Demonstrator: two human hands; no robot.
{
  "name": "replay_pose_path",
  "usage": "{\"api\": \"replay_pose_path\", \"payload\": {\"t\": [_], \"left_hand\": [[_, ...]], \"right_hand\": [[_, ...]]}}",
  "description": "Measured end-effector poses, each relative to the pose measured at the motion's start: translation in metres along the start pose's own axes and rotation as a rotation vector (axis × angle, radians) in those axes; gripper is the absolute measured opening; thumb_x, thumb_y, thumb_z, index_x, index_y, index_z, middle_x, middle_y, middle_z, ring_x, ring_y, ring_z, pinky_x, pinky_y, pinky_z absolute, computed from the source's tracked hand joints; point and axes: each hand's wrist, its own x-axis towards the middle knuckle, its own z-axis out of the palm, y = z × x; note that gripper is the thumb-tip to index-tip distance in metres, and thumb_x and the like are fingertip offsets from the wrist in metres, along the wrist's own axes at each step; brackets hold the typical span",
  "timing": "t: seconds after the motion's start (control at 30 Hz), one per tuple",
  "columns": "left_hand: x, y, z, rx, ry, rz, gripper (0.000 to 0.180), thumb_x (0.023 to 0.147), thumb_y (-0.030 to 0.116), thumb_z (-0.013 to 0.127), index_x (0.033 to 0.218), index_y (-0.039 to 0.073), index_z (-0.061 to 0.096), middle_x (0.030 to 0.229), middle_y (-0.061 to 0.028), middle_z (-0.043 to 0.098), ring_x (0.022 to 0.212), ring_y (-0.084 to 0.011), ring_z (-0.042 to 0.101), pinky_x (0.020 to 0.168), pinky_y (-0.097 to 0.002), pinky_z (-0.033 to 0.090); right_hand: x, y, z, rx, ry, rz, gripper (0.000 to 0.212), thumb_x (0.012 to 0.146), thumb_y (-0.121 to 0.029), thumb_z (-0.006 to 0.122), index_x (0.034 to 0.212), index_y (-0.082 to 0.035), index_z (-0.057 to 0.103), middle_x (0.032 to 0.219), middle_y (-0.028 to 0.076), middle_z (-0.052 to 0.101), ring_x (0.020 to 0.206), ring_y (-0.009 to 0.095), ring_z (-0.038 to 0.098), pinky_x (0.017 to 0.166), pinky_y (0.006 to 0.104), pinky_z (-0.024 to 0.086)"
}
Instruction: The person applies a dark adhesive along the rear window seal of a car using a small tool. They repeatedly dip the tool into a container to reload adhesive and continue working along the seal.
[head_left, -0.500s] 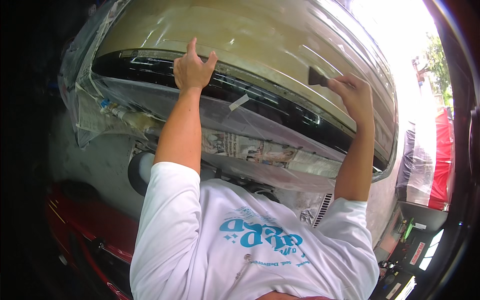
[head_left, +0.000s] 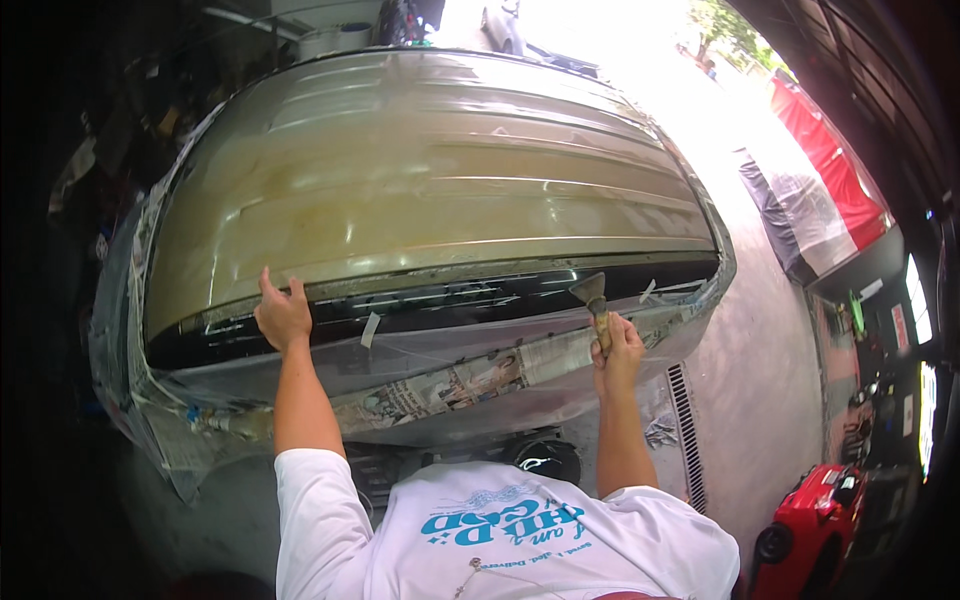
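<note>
A vehicle roof point(head_left: 420, 200), yellowish olive and glossy in places, stretches out in front of me. Along its near side runs a black strip point(head_left: 440, 300), with a grimy groove between strip and roof panel. My left hand point(head_left: 284, 318) rests at the roof's near edge towards the left, fingers apart and index finger pointing forward; nothing is in it. In my right hand point(head_left: 622, 355) is a scraper point(head_left: 590, 292), its handle gripped and its wide flat blade pointing up and away over the black strip. I cannot tell whether the blade touches the strip.
Newspaper point(head_left: 450, 385) and clear plastic sheeting point(head_left: 230, 380) cover the side below the strip. Two bits of masking tape, one a pale piece point(head_left: 370, 330), stick there. A floor drain grate point(head_left: 685, 435) lies to the right, a red car point(head_left: 815, 525) beyond it.
My view has shifted, showing more of the roof. The scraper has gone from over the roof panel to over the black strip, now blade-up. My left hand stays near the groove.
</note>
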Motion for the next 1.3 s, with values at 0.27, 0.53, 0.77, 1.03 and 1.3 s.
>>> {"api": "replay_pose_path", "payload": {"t": [0.27,0.53,0.77,1.03,1.3], "left_hand": [[0.000,0.002,0.001,0.037,0.031,0.017,0.060,0.096,0.039,0.066,0.149,0.013,0.057,0.091,-0.0155,0.076,0.094,-0.0420,0.070,0.095,-0.0494,0.051],[0.001,-0.001,0.000,0.055,0.009,0.075,0.056,0.095,0.037,0.062,0.144,0.009,0.060,0.092,-0.0173,0.077,0.092,-0.0402,0.072,0.092,-0.0489,0.051],[0.004,-0.009,0.006,0.083,0.015,0.157,0.043,0.095,0.033,0.062,0.131,0.010,0.067,0.092,-0.0170,0.077,0.094,-0.0368,0.072,0.095,-0.0472,0.050],[0.002,-0.010,0.003,-0.033,0.077,0.220,0.033,0.107,0.038,0.054,0.094,0.009,0.065,0.081,-0.0114,0.071,0.086,-0.0360,0.069,0.091,-0.0496,0.050],[0.001,-0.014,0.004,-0.088,0.044,0.223,0.030,0.106,0.035,0.055,0.090,0.011,0.063,0.083,-0.0078,0.071,0.090,-0.0337,0.067,0.093,-0.0484,0.048]], "right_hand": [[-0.037,-0.010,-0.031,0.174,0.149,-0.021,0.027,0.110,-0.030,0.064,0.119,-0.004,0.065,0.102,0.012,0.074,0.058,0.011,0.059,0.044,0.0222,0.038],[-0.098,-0.005,-0.008,0.258,0.145,0.044,0.026,0.109,-0.032,0.065,0.120,-0.008,0.063,0.105,0.009,0.072,0.061,0.011,0.057,0.047,0.0223,0.038],[-0.134,0.008,0.013,0.297,0.135,0.093,0.029,0.110,-0.031,0.064,0.124,-0.006,0.062,0.107,0.009,0.070,0.062,0.012,0.057,0.048,0.0234,0.039],[-0.165,0.020,0.035,0.259,0.096,0.119,0.025,0.109,-0.032,0.064,0.118,-0.009,0.062,0.104,0.008,0.071,0.061,0.010,0.056,0.048,0.0230,0.039],[-0.181,0.018,0.045,0.218,0.078,0.132,0.023,0.109,-0.031,0.064,0.117,-0.010,0.063,0.103,0.009,0.072,0.059,0.010,0.056,0.046,0.0228,0.039]]}}
